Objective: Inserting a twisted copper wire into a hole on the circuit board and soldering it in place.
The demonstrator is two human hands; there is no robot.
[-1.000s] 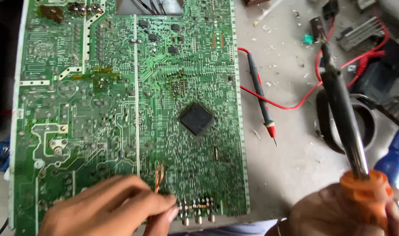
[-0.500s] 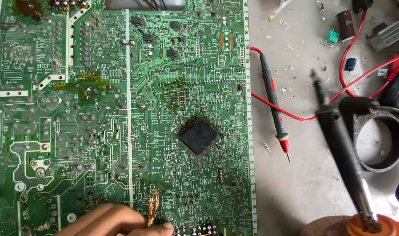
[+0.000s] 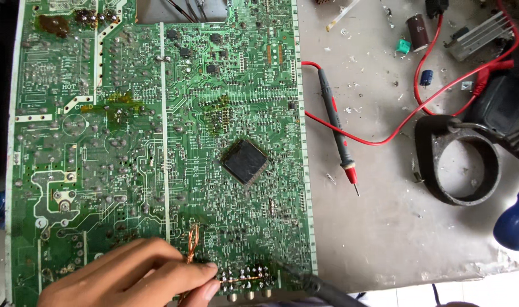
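Observation:
A large green circuit board (image 3: 128,142) lies solder side up, with a black square chip (image 3: 245,162) near its middle. My left hand (image 3: 134,278) rests on the board's near edge and pinches a strip of copper braid (image 3: 194,241), laying it across a row of solder joints (image 3: 248,277). A dark soldering iron tip (image 3: 296,276) comes in from the lower right and touches the braid at those joints. My right hand is out of the picture; only the iron's shaft (image 3: 333,294) shows.
A black-and-red test probe (image 3: 336,131) with a red lead (image 3: 396,133) lies right of the board. A black ring stand (image 3: 458,162), a blue handle (image 3: 515,219), a metal heat sink (image 3: 478,34) and loose capacitors (image 3: 417,31) sit at the right.
The soldering iron, held upright at the right before, has swung down to the board's near edge. The view has shifted closer to the board. My left hand stays on the braid.

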